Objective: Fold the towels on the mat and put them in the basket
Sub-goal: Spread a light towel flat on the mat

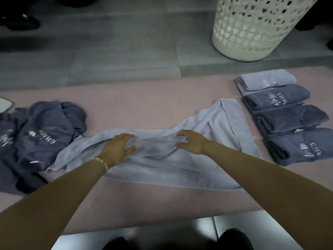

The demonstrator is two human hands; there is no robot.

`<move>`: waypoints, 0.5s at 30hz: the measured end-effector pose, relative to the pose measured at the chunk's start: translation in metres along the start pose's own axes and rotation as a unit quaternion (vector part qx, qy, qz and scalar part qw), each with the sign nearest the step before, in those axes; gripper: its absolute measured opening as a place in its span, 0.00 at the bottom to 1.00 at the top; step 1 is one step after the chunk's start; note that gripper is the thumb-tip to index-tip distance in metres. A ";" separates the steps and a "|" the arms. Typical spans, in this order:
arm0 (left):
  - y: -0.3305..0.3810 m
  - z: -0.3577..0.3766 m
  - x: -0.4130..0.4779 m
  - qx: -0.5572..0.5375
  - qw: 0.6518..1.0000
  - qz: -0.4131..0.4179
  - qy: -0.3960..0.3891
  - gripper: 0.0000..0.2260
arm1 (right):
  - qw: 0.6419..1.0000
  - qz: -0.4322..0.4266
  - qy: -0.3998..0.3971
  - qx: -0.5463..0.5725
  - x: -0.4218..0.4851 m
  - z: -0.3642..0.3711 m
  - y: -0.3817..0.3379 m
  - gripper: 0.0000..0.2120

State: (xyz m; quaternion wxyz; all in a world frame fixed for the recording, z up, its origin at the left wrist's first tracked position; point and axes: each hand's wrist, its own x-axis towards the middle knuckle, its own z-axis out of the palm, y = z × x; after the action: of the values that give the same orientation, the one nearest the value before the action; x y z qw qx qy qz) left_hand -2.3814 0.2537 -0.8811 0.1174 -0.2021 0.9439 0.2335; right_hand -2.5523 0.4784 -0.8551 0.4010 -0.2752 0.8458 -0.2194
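Observation:
A light blue towel (162,165) lies crumpled across the middle of the pink mat (144,105). My left hand (118,147) grips a bunched fold near the towel's far edge, thumb spread below the fingers. My right hand (191,141) pinches the same ridge of cloth a little to the right, fingers curled. On the mat's right side, several folded towels (288,120) lie in a row, one light and the others dark blue. A heap of unfolded dark blue towels (45,130) sits on the left. The white perforated basket (261,27) stands on the floor beyond the mat, far right.
Grey tiled floor (117,51) runs behind the mat. Dark shoes (19,20) stand at the top left. A white object (4,103) pokes in at the left edge. Glossy tiles (234,224) and dark shapes lie just below the mat's near edge.

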 end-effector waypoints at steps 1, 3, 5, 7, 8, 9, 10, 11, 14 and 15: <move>-0.017 -0.002 -0.012 -0.002 1.000 -0.011 0.012 0.24 | 1.000 -0.015 -0.019 -0.008 0.007 0.014 -0.017 0.25; -0.049 -0.006 -0.034 -0.002 0.999 -0.040 0.033 0.28 | 0.997 -0.052 -0.045 -0.017 0.017 0.044 -0.048 0.24; -0.081 -0.008 -0.047 -0.007 0.996 -0.069 0.061 0.38 | 0.996 -0.079 -0.048 0.010 0.025 0.072 -0.070 0.25; -0.107 -0.008 -0.054 0.010 0.992 -0.092 0.083 0.43 | 0.994 -0.097 -0.025 0.048 0.036 0.095 -0.083 0.25; -0.118 -0.008 -0.056 0.024 0.989 -0.101 0.102 0.42 | 0.993 -0.106 -0.010 0.053 0.043 0.103 -0.087 0.25; -0.126 -0.010 -0.055 0.041 0.985 -0.105 0.132 0.39 | 0.992 -0.113 0.002 0.049 0.050 0.109 -0.090 0.26; -0.132 -0.012 -0.053 0.062 0.979 -0.104 0.162 0.36 | 0.992 -0.119 0.017 0.044 0.058 0.114 -0.092 0.27; -0.138 -0.014 -0.051 0.092 0.974 -0.108 0.175 0.36 | 0.991 -0.123 0.028 0.037 0.065 0.117 -0.094 0.28; -0.151 -0.024 -0.044 0.134 0.978 -0.136 0.081 0.32 | 0.989 -0.139 0.045 0.005 0.079 0.127 -0.106 0.34; -0.154 -0.027 -0.044 0.096 0.985 -0.133 0.055 0.27 | 0.988 -0.149 0.038 -0.006 0.081 0.129 -0.112 0.36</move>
State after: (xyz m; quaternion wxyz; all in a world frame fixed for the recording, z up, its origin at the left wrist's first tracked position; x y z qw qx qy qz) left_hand -2.2787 0.1300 -0.9051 0.1145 -0.3262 0.9316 0.1126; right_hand -2.4590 0.3227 -0.9089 0.3296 -0.3917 0.8114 -0.2820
